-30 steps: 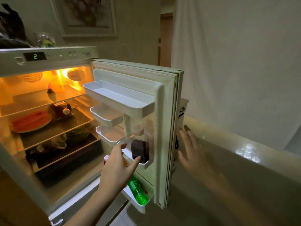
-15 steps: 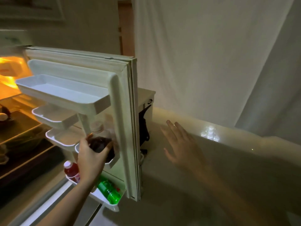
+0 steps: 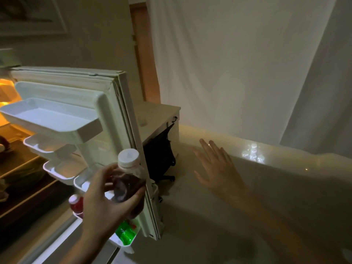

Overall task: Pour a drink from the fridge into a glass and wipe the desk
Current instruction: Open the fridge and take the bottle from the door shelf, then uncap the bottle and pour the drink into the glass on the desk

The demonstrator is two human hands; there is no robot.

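Observation:
My left hand (image 3: 106,199) grips a small clear bottle (image 3: 127,180) of dark purple drink with a white cap, lifted clear of the door shelf in front of the open fridge door (image 3: 122,119). My right hand (image 3: 215,168) hovers open, fingers spread, to the right of the door over the pale floor. A small glass (image 3: 142,121) seems to stand on the white desk (image 3: 162,111) behind the door. The fridge interior (image 3: 17,168) glows orange at the far left.
The bottom door shelf holds a red-capped bottle (image 3: 76,203) and a green bottle (image 3: 126,232). Upper door trays (image 3: 49,119) are bare. A black chair (image 3: 161,159) sits under the desk. A white curtain (image 3: 238,63) hangs on the right.
My left hand closed on the dark bottle and lifted it out of the door shelf toward me. The view swung right. My right hand stayed open beside the door.

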